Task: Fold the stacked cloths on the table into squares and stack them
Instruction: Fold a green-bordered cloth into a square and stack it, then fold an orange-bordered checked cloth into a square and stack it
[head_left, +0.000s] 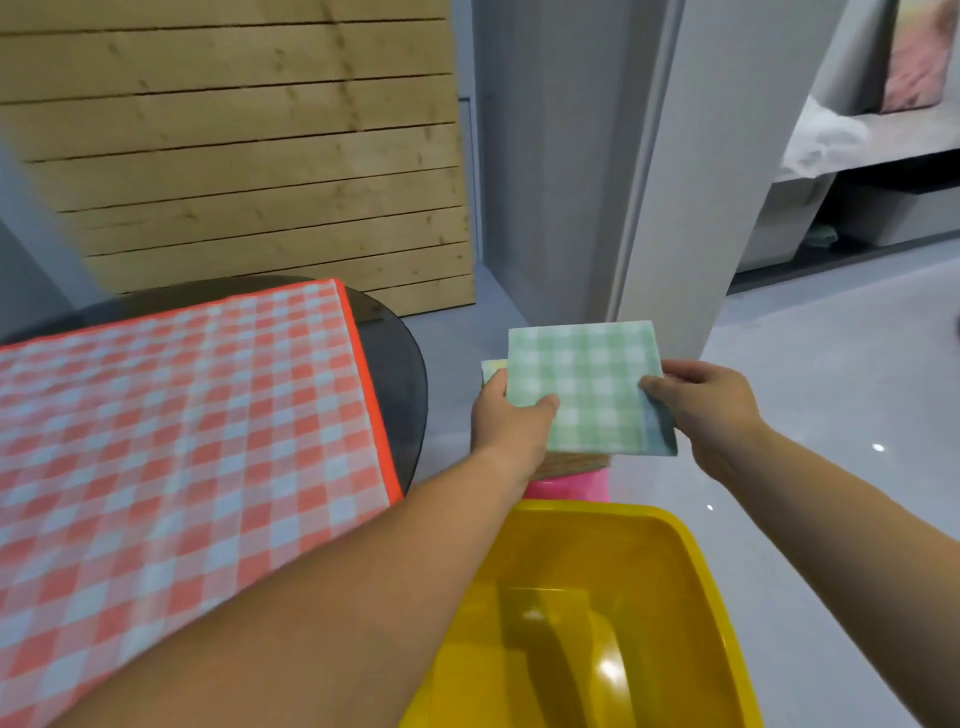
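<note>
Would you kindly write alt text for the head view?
Both hands, left hand and right hand, hold a folded green checked cloth above a stack of cloths. A yellow tub sits below, and a red checked tablecloth covers the table on the left.

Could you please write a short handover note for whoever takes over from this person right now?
Left hand: grips the left edge of the folded green checked cloth.
Right hand: grips its right edge.
Position: the cloth is held off the table, above a small stack on something pink, beyond the yellow tub.
Table: the orange checked cloth lies flat and open.
Done: the green cloth is folded square.
Left: set it on the stack, then probably fold the orange one.
</note>
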